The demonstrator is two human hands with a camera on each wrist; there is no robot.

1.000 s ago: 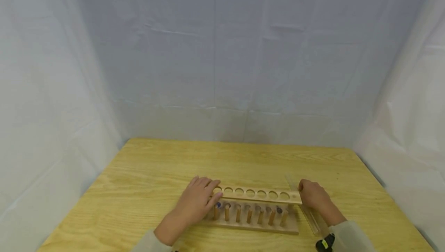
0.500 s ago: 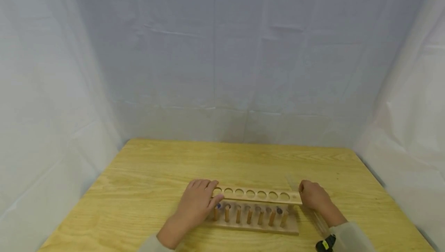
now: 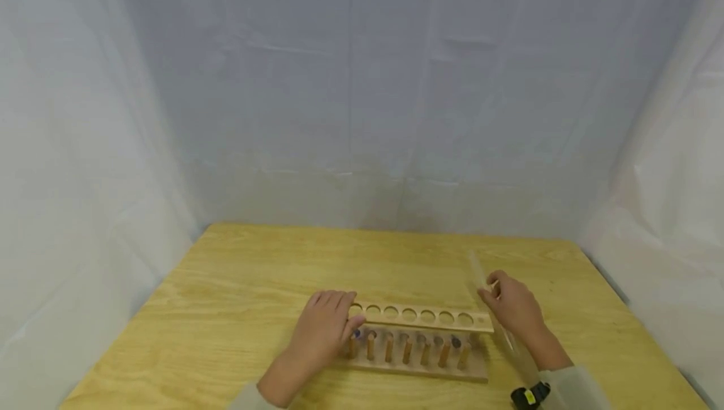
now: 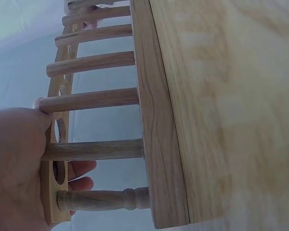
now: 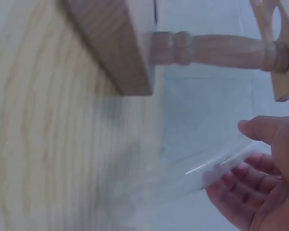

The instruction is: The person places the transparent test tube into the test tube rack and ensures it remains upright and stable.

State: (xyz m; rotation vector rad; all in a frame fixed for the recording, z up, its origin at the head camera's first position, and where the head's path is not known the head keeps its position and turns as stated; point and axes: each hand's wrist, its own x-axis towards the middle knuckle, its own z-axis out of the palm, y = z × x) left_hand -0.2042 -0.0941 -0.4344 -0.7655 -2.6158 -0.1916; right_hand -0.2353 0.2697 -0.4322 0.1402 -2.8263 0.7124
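Observation:
A wooden test tube rack (image 3: 421, 317) stands upright near the table's front, with a row of round holes in its top bar and a row of pegs along its base. My left hand (image 3: 319, 331) grips the left end of that top bar, thumb in front and fingers behind in the left wrist view. Beyond the rack's right end, my right hand (image 3: 516, 309) holds a clear test tube (image 5: 197, 168) between thumb and fingers. The tube slants, its far end pointing forward over the table, and it looks blurred. In the right wrist view the rack's turned end post (image 5: 221, 50) is close by.
The light wooden table (image 3: 254, 271) extends behind and on both sides of the rack. White sheeting (image 3: 362, 95) hangs behind the table and at the left and right. A black device (image 3: 530, 395) sits on the right wrist.
My right hand has moved up and slightly forward from beside the rack's right end, carrying the test tube; its fingers look less tightly closed. My left hand stays on the rack.

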